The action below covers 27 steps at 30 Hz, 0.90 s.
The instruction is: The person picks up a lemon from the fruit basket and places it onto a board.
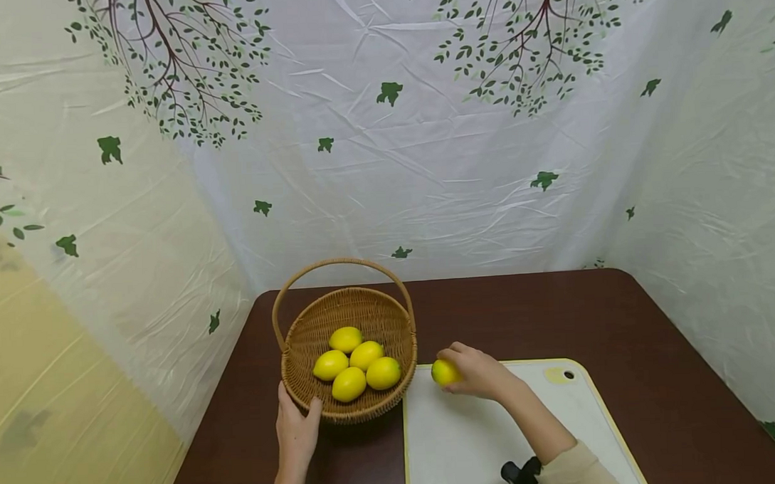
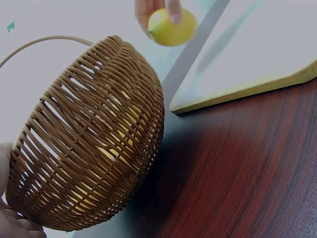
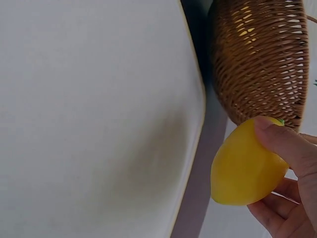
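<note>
A wicker basket [image 1: 347,300] with a tall arched handle is tipped toward me on the left, several yellow lemons [image 1: 349,384] lying inside. My left hand [image 1: 296,429] grips its near left rim, thumb over the edge. In the left wrist view the woven side of the basket [image 2: 89,129] fills the left half. To the right, my right hand [image 1: 474,371] pinches one lemon [image 1: 445,372] above the far left corner of a white cutting board [image 1: 458,439]. The right wrist view shows that lemon [image 3: 245,166] between thumb and fingers, its green tip by the thumb.
The board has a yellow edge and a hole in its far right corner. Both lie on a dark brown table [image 1: 492,309]. A black wrist camera [image 1: 521,474] sits at the right sleeve. Behind the table hangs a white curtain [image 1: 360,179] with leaf prints.
</note>
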{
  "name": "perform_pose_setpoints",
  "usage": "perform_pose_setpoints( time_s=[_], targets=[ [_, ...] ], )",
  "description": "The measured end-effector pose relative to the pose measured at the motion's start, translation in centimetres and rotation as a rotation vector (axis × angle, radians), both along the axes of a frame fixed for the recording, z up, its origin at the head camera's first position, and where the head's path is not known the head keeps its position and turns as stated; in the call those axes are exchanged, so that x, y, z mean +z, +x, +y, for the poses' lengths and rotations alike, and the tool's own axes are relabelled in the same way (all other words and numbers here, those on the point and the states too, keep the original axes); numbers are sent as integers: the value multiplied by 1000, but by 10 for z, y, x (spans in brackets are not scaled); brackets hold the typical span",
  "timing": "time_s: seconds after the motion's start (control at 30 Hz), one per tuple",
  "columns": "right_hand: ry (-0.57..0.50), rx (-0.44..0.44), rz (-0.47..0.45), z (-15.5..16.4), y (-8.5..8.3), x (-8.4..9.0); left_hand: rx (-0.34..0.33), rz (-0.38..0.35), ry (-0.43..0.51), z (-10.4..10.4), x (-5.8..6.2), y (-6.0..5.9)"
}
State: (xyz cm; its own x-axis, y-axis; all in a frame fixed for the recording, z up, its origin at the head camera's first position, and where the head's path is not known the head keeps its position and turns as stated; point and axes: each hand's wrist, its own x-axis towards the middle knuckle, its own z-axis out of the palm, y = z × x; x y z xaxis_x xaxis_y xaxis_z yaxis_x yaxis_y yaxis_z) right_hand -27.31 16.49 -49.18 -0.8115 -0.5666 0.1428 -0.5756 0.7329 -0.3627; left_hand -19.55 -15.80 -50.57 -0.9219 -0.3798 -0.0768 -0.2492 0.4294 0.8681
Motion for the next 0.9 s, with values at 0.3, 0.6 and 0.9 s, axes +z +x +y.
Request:
perform_pose_setpoints(
  time_s=[0.3,0.6,0.9],
  targets=[
    [12,13,-5,-6,-2,-18,1,-19,0,-2,2,1],
    [41,29,-4,-10,-4,-27,7,11,-4,-1,1,4],
    [40,30,13,-13,-7,-29,-2,21,26,-2,-1,3]
  ],
)
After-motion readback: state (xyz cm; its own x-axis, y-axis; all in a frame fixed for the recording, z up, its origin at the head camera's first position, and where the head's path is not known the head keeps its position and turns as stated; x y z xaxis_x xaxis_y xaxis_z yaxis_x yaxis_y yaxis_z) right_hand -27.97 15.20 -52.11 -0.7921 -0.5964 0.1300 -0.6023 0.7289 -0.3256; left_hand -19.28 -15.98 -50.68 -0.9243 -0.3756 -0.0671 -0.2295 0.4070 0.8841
